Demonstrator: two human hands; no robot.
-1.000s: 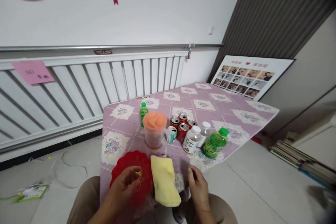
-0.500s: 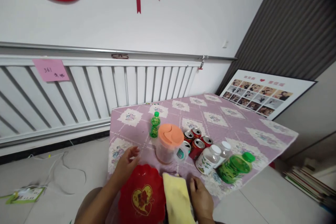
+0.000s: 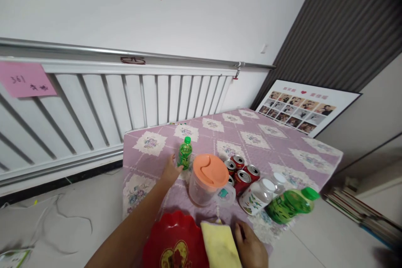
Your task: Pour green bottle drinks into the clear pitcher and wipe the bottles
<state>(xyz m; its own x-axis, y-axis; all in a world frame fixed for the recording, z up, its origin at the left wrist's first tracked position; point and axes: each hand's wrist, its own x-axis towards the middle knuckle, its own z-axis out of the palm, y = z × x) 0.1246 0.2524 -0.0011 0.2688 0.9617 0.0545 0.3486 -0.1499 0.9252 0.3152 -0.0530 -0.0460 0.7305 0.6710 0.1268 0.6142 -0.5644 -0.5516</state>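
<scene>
Left hand, fingers apart, beside green bottle.
Right hand curled, grip unclear; left of both, I read pink note: "361".

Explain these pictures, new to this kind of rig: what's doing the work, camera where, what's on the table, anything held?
No machine here: a person works with two bare hands. The single camera is worn on their head, looking forward and down, so you see roughly what they see.

On the flowered tablecloth stand a small green bottle, a pitcher with an orange lid, a cluster of cans, two white-capped bottles and a larger green bottle. Nearest the camera are a red scalloped tray and a yellow cloth.

The left hand is open at the small green bottle; contact is unclear. The right hand is curled beside the yellow cloth; its grip is hidden.
</scene>
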